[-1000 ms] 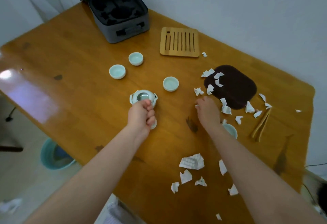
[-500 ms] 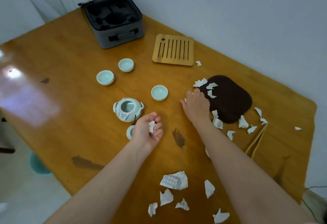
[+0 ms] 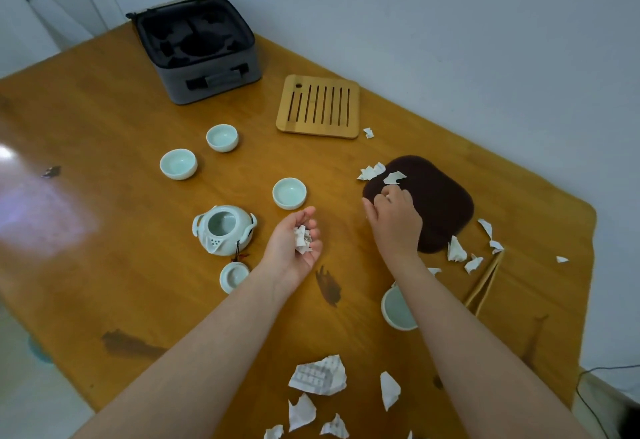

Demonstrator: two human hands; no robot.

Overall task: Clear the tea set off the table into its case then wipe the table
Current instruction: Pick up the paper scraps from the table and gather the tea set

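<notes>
Three pale celadon cups stand upright and hollow on the wooden table [image 3: 104, 109]: two side by side at the far left [image 3: 178, 163] [image 3: 222, 137] and one nearer the middle [image 3: 289, 193]. A fourth cup [image 3: 396, 308] sits by the near right, partly covered by the right forearm. The teapot [image 3: 223, 229] stands without its lid, nothing visible inside, and the lid [image 3: 234, 276] lies just in front of it, joined by a dark cord. At the far edge the grey case [image 3: 207, 82] lies open, its black moulded hollows holding nothing. Beside it rests a slatted bamboo tray [image 3: 318, 106], and right of centre a dark brown mat [image 3: 440, 203] carries one paper scrap [image 3: 394, 177]. The left hand [image 3: 292, 248] is turned palm up, fingers loosely curled around a small wad of torn paper [image 3: 302, 239]. The right hand [image 3: 394, 218] rests palm down at the mat's near-left edge, fingertips pinched on something white; what exactly it grips is hard to make out. More torn scraps [image 3: 318, 376] litter the near edge, some cut off by the frame. Bamboo tongs [image 3: 485, 282] lie at the right, their near end hidden behind the arm.
</notes>
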